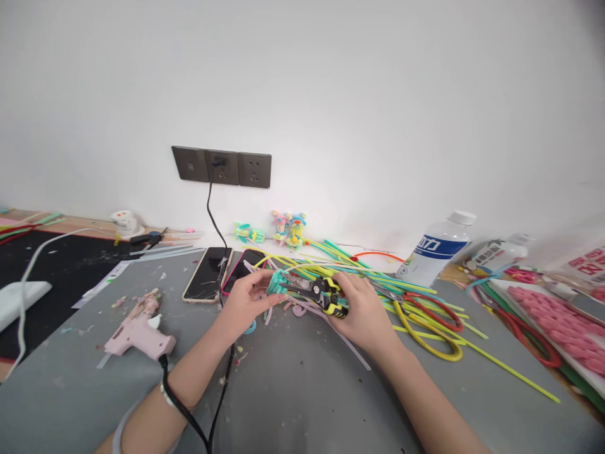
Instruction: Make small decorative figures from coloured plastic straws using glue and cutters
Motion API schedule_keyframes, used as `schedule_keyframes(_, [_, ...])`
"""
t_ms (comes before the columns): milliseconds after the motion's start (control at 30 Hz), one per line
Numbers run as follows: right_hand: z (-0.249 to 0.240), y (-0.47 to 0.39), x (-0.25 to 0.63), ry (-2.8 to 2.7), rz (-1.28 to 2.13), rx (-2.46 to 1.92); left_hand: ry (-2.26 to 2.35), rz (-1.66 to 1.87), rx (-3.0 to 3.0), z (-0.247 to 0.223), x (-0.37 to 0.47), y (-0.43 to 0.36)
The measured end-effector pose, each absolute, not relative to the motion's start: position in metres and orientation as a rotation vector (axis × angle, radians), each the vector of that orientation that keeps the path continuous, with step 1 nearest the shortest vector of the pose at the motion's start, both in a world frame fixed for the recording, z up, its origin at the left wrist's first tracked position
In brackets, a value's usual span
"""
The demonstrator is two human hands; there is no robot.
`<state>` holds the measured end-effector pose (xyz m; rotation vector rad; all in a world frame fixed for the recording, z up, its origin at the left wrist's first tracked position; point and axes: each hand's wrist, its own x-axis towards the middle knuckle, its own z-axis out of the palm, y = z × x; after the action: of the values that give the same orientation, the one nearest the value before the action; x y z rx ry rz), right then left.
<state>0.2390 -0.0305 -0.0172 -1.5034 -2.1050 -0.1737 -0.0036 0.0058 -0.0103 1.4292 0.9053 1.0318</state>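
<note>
My left hand (pixel 248 301) pinches a small teal pipe-cleaner piece (pixel 276 282) between thumb and fingers, above the grey table mat (pixel 302 391). My right hand (pixel 362 309) is wrapped round the yellow and black handles of a pair of pliers (pixel 326 295). The pliers' dark jaws point left and reach the teal piece; whether they grip it I cannot tell. Behind and beneath both hands lies a loose pile of yellow, green and lilac pipe cleaners (pixel 425 309).
A pink glue gun (pixel 142 331) lies at left, its black cord running past my left forearm. Two phones (pixel 206 275) lie behind my left hand. Scissors (pixel 425 337) and a bottle (pixel 437 249) are at right. Small pipe-cleaner figures (pixel 288 230) stand by the wall.
</note>
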Motion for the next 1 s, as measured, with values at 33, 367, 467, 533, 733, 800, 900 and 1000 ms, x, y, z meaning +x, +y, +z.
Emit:
schedule_keyframes(33, [-0.0177,-0.0305,0.2387,-2.110,-0.175,-1.503,0.907,1.035,1.436,-0.0112,-0.0038,0.0061])
schedule_keyframes(367, [-0.0152,-0.0322,0.2378,-2.119,-0.214,-1.509,0.956,1.095,1.535,-0.0166,-0.0056,0.0081])
schedule_keyframes(467, [-0.0152,-0.0319,0.2374,-2.114,-0.215,-1.494,0.966,1.091,1.525,-0.0131,-0.0049,0.0068])
schedule_keyframes(533, [-0.0159,-0.0317,0.2372,-2.118,-0.211,-1.485,0.971,1.089,1.493,-0.0117,-0.0042,0.0064])
schedule_keyframes(733, [-0.0170,-0.0316,0.2385,-2.147,-0.183,-1.507,1.026,1.101,1.498,-0.0127,-0.0042,0.0061])
schedule_keyframes(800, [-0.0167,-0.0317,0.2387,-2.159,-0.179,-1.508,1.060,1.112,1.524,-0.0135,-0.0048,0.0062])
schedule_keyframes(900, [-0.0165,-0.0321,0.2382,-2.171,-0.142,-1.515,1.075,1.160,1.571,-0.0145,-0.0055,0.0065])
schedule_keyframes(1000, [-0.0171,-0.0323,0.2371,-2.168,-0.106,-1.525,1.071,1.205,1.618,-0.0157,-0.0057,0.0069])
